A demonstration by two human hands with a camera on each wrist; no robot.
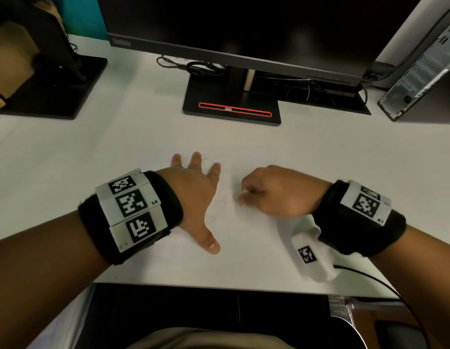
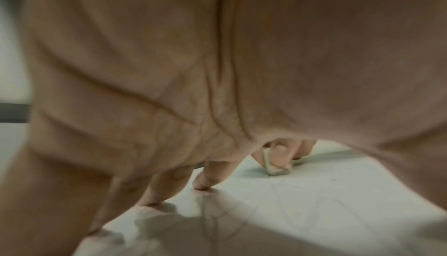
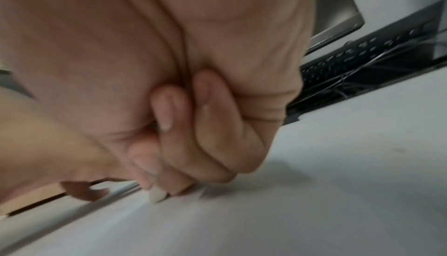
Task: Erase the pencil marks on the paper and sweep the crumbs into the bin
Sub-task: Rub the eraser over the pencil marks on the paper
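Observation:
A white sheet of paper (image 1: 226, 222) lies on the white desk in front of me, with faint pencil lines on it (image 2: 278, 199). My left hand (image 1: 193, 187) presses flat on the sheet, fingers spread. To its right, my right hand (image 1: 269, 192) is curled and pinches a small whitish eraser (image 2: 277, 169) against the paper. In the right wrist view the eraser's tip (image 3: 157, 195) pokes out below the fingers and touches the sheet. A few tiny dark specks sit on the paper (image 1: 234, 219). No bin is visible.
A monitor on a black stand (image 1: 231, 107) rises behind the paper, with cables (image 1: 193, 66) at its foot. A computer tower (image 1: 420, 64) stands far right and a second black stand (image 1: 55, 86) far left. The desk's front edge (image 1: 219, 285) is close below my wrists.

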